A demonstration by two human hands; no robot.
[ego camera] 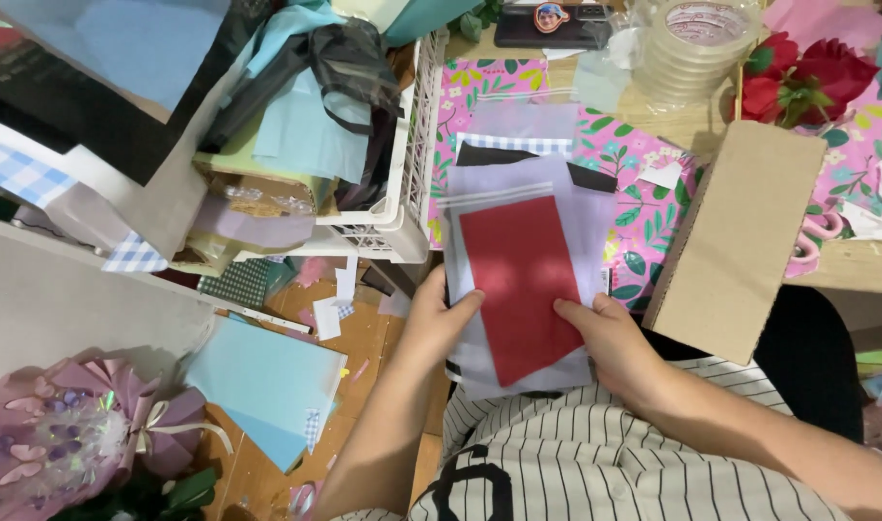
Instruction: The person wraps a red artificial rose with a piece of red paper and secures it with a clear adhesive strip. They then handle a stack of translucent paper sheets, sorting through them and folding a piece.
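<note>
Lighting: bright, even, diffuse, from overhead; colours saturated. Shadows: soft and shallow, darkest under the white plastic basket [407, 145] and on the floor at lower left. Glare: pale highlights on the roll of clear tape [693, 43] and a mild sheen on the clear sleeve over the red sheet [523, 280]. Focus: centre fairly sharp; the lavender bouquet [65, 434] at the lower-left corner is soft. Distortion: wide-angle bending toward the edges, straight lines bowing slightly. Motion blur: none evident.
</note>
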